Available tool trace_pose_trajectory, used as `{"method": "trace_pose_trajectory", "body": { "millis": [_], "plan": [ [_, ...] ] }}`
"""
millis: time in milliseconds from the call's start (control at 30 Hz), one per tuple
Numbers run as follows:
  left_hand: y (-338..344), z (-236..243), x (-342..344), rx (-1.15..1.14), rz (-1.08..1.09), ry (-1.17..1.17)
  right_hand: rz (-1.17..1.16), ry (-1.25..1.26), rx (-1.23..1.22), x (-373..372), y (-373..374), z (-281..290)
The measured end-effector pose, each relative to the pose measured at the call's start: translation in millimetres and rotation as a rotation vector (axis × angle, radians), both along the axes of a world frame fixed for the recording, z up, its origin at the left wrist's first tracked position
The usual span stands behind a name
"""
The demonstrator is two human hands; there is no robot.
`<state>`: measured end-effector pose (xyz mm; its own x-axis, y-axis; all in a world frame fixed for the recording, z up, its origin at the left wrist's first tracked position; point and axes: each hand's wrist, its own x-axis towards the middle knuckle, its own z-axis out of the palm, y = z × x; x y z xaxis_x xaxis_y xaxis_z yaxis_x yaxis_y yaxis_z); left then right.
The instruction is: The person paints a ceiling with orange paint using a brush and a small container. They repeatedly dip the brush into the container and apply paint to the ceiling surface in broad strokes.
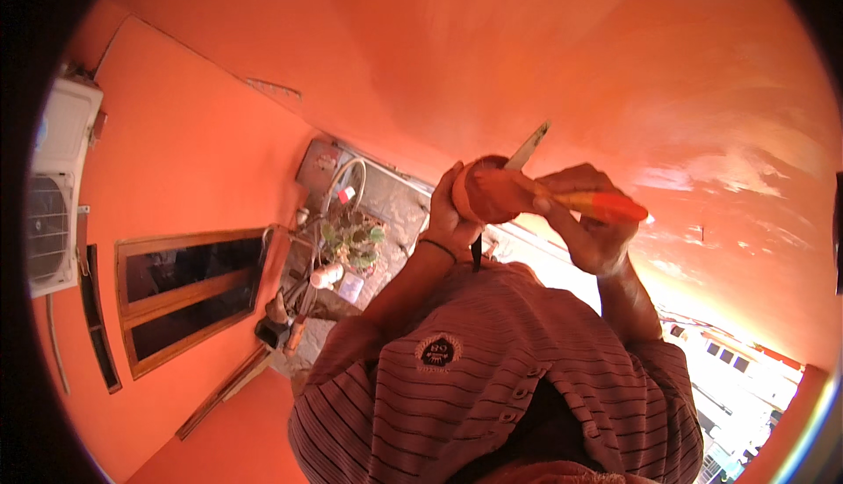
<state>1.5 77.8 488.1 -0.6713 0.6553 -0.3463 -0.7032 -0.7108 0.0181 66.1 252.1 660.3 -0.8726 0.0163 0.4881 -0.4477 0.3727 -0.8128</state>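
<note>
My left hand (450, 212) is wrapped round the side of a small round container (474, 205) coated in orange, holding it up close to the orange wall. A flat pale stick (530, 144) juts out past its far rim. In my right hand (590, 234) is a paintbrush with a yellow handle (575, 199) and a red end (620, 207), gripped between thumb and fingers. The brush points left to the container's mouth; its head is hard to make out against the orange inside.
The orange wall (492, 36) fills the far side, with shiny patches at right. Far below at left are plants (351, 240), a hose (338, 177) and assorted clutter. A wood-framed window (189, 286) and an air-conditioner unit (53, 221) are on the left wall. Bright rooftops (746, 370) show lower right.
</note>
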Motion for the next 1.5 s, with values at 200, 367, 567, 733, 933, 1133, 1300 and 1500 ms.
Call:
{"method": "trace_pose_trajectory", "body": {
  "millis": [200, 367, 567, 733, 933, 1133, 1300, 1500],
  "plan": [
    [0, 5, -2, 0.105, -0.022, 0.084, 0.016, 0.057, 0.108, -2, -1, -3],
    [1, 22, -2, -0.073, -0.027, 0.074, -0.033, 0.053, 0.1, -3, -3, 0],
    [2, 34, -3, -0.193, -0.064, 0.103, -0.071, -0.036, -0.094, -1, -2, 1],
    [5, 22, -7, -0.265, -0.095, 0.035, -0.06, -0.067, -0.014, -4, 2, -3],
    [8, 3, -18, -0.305, -0.137, 0.135, -0.11, -0.051, -0.068, -6, 9, -4],
    [16, -13, -25, -0.164, -0.171, 0.046, -0.23, -0.258, -0.626, -1, 17, -3],
    [22, -6, -30, 0.055, -0.235, 0.018, -0.137, -0.311, -1.286, -3, 25, -18],
    [28, 13, -34, 0.142, -0.308, -0.03, 0.09, -0.254, -1.672, -14, 47, -11]
  ]
}}
